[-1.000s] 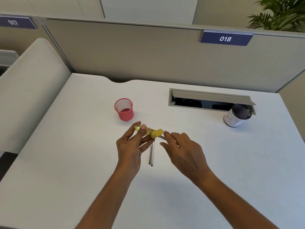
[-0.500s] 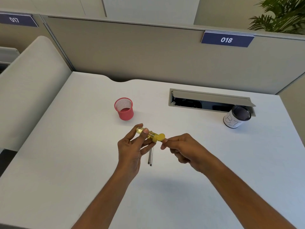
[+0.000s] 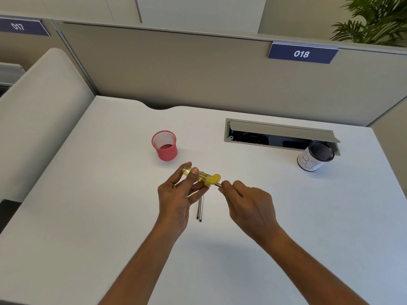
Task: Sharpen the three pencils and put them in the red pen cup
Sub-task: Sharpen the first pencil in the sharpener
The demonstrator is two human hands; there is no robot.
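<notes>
Near the red pen cup (image 3: 165, 148), the left hand (image 3: 176, 199) grips a yellow sharpener (image 3: 203, 177) while the right hand (image 3: 251, 203) pinches a pencil (image 3: 218, 184) at its opening, over two loose pencils (image 3: 200, 208).

Bright, even light from overhead fills the scene, with no harsh glare on the white tabletop (image 3: 88, 205). Shadows are soft: a faint grey patch lies under the forearms (image 3: 141, 260), and the red cup (image 3: 165, 148) casts barely any. The left hand (image 3: 176, 194) and right hand (image 3: 251, 205) look sharp, without motion blur. The wide lens bows the partition (image 3: 198, 69) top and splays the tabletop edges. The plant (image 3: 374, 20) in the far right corner looks slightly soft and its fronds run together
</notes>
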